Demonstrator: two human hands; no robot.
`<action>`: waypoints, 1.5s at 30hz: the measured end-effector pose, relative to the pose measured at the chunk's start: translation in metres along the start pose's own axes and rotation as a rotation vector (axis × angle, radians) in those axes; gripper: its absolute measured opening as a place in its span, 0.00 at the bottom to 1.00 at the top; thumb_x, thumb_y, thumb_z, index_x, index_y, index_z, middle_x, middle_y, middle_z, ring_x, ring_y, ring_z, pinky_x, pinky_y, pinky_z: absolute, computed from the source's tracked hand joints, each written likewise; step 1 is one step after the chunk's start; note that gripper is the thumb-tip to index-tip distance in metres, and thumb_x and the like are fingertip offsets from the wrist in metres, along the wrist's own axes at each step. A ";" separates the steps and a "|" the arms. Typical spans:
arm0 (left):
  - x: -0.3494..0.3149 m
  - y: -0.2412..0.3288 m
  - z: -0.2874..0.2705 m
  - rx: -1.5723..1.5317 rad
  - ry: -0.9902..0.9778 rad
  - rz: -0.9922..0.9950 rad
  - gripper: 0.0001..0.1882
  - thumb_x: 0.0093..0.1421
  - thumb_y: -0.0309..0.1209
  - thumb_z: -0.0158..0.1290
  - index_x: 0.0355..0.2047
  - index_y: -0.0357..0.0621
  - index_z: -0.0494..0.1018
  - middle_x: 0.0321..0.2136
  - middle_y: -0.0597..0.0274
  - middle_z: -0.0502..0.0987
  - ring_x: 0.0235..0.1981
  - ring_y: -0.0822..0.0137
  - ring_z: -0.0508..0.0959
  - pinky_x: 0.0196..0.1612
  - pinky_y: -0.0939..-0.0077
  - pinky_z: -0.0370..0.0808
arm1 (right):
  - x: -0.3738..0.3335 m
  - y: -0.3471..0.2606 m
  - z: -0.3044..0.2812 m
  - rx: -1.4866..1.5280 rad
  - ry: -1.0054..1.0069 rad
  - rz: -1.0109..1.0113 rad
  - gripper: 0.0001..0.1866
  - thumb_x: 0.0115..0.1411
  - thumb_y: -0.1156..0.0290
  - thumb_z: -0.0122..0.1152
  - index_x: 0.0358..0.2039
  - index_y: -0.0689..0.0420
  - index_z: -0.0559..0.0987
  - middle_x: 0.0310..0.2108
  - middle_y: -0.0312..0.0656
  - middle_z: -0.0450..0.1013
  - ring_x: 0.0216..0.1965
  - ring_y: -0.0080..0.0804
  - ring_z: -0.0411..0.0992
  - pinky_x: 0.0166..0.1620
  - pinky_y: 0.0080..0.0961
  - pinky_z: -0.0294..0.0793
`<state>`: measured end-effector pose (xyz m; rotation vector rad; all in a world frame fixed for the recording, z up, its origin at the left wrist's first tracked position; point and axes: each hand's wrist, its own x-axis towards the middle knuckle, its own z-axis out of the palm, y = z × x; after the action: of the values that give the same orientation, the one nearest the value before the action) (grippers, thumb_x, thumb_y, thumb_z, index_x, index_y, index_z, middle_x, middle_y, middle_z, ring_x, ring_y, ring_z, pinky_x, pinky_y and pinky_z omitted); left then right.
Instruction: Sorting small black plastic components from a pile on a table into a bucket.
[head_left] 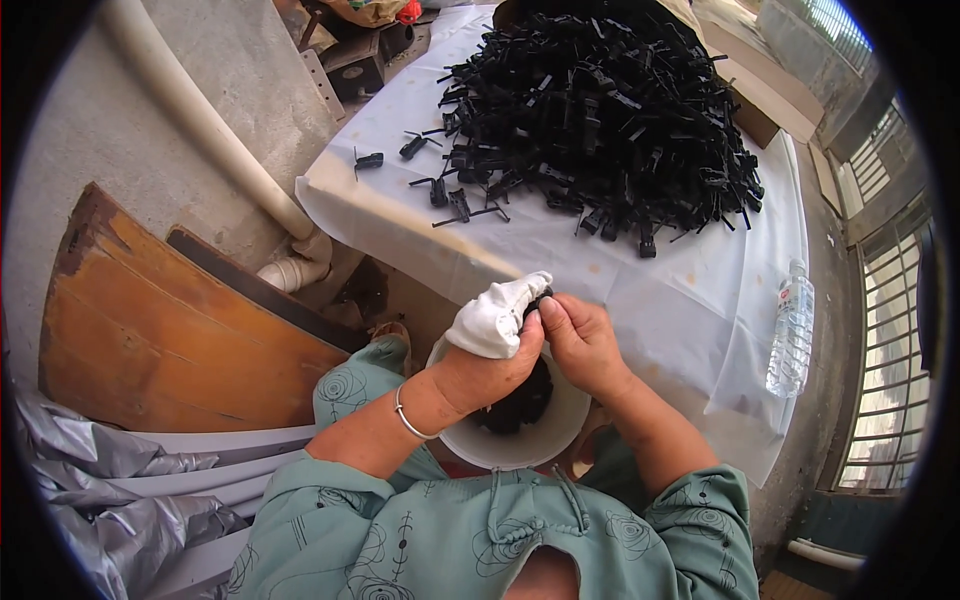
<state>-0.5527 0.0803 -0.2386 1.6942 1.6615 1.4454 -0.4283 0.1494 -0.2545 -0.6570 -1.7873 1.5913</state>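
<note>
My left hand (pixel 490 350), its fingers wrapped in a white cloth (pixel 490 320) and a silver bangle on the wrist, closes on a small black plastic part (pixel 538 302). My right hand (pixel 585 340) is bare and pinches the same part with thumb and finger; most of it is hidden between the hands. Both hands meet above a white bucket (pixel 573 432) between my knees, with dark pieces (pixel 515 410) in its bottom. Beyond them, a large heap of black plastic parts (pixel 600 120) with thin strips sticking out covers the far table.
White sheeting covers the table (pixel 660 320). Several loose black parts (pixel 436 190) lie left of the heap. A clear plastic bottle (pixel 792 335) lies at the right edge. An orange-brown board (pixel 180 330), a pale pipe (pixel 200 110) and silver sheeting (pixel 120 480) are on the left.
</note>
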 end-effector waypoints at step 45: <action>0.012 -0.015 -0.015 0.221 -0.194 0.178 0.13 0.55 0.30 0.49 0.40 0.37 0.72 0.36 0.47 0.75 0.38 0.53 0.74 0.41 0.66 0.71 | 0.031 -0.001 -0.090 -1.251 0.401 0.121 0.18 0.53 0.58 0.57 0.34 0.60 0.70 0.26 0.51 0.73 0.30 0.50 0.72 0.34 0.40 0.70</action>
<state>-0.5754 0.0891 -0.2394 2.0773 1.6481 1.1601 -0.3821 0.2316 -0.2442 -1.5001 -2.2781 0.1535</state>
